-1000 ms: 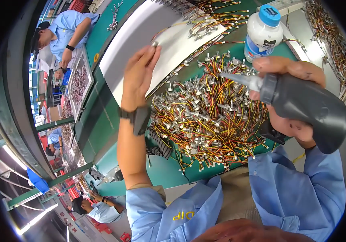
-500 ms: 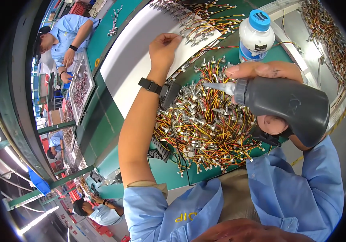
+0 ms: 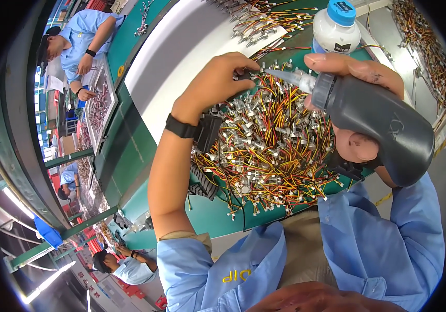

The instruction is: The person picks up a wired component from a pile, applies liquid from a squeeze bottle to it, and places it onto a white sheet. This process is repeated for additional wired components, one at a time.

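My right hand (image 3: 373, 74) grips a dark grey squeeze bottle (image 3: 389, 122) with a pale tapered nozzle. The bottle is tilted on its side, its nozzle pointing left. My left hand (image 3: 215, 83) is just beyond the nozzle tip with thumb and fingers curled inward. Something small and dark shows between those fingertips, too small to make out. Beneath both hands lies a heap of small metal components with red, yellow and black wires (image 3: 269, 140) and white plugs.
A white board (image 3: 168, 62) lies at the upper left, with wired components (image 3: 256, 34) lined up along its far edge. Behind the squeeze bottle stands a white bottle with a blue cap (image 3: 335, 34). More wired parts (image 3: 425, 57) fill a tray at right. Co-workers (image 3: 85, 41) work at left.
My left hand has moved from the white board toward me and right, over the heap's edge by the nozzle. The squeeze bottle has shifted slightly right, its nozzle tip now higher.
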`<state>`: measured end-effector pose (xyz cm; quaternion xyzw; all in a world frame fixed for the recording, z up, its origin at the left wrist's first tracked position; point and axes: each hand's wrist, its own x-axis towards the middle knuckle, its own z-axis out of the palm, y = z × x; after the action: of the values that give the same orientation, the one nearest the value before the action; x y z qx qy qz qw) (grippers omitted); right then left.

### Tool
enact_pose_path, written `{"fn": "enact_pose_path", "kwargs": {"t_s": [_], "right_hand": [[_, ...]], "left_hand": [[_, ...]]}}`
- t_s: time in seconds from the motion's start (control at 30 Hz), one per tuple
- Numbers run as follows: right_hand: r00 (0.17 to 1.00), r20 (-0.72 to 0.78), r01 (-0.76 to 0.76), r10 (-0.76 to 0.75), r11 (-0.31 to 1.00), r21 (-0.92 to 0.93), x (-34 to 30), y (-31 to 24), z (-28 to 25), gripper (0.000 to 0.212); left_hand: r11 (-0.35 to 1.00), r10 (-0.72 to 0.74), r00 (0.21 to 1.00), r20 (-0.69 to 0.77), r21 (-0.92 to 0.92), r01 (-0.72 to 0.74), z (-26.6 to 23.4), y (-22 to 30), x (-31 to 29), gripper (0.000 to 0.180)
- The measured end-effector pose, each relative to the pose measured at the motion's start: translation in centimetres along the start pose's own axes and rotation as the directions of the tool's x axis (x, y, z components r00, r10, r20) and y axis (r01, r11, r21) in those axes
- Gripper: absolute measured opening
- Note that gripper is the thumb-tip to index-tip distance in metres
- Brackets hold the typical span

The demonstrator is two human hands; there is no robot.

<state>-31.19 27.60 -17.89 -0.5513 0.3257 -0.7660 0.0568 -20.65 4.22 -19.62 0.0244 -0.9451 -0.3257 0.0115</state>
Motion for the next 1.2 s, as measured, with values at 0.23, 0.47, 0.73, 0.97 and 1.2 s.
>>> {"fn": "enact_pose_path", "kwargs": {"t_s": [0.23, 0.47, 0.73, 0.97, 1.2], "right_hand": [[1.000, 0.014, 0.018, -0.017, 0.998, -0.060, -0.1, 0.1, 0.2, 0.078], [0.977, -0.182, -0.128, 0.110, 0.988, -0.090, -0.5, -0.5, 1.1, 0.081], [0.939, -0.044, -0.342, 0.342, 0.940, -0.002, -1.5, -1.6, 0.3, 0.076], [0.897, -0.092, -0.434, 0.432, 0.901, -0.001, -3.1, -2.5, 0.0, 0.077], [0.869, -0.144, -0.485, 0.474, 0.874, -0.046, -1.9, -2.8, 2.1, 0.078]], "left_hand": [[0.996, -0.088, 0.994, 0.059, 0.023, 0.087, -0.4, 1.3, -0.8, 0.021], [0.998, -0.069, 0.997, 0.045, -0.005, 0.069, -1.0, 4.6, -3.2, 0.023], [0.997, -0.081, 0.997, 0.007, 0.019, 0.081, -1.6, 7.0, -7.2, 0.023], [0.993, -0.111, 0.992, 0.064, 0.044, 0.109, 1.3, 8.5, -11.8, 0.029], [0.981, 0.138, 0.990, 0.028, 0.135, -0.141, 3.1, 8.5, -11.7, 0.024]]}}
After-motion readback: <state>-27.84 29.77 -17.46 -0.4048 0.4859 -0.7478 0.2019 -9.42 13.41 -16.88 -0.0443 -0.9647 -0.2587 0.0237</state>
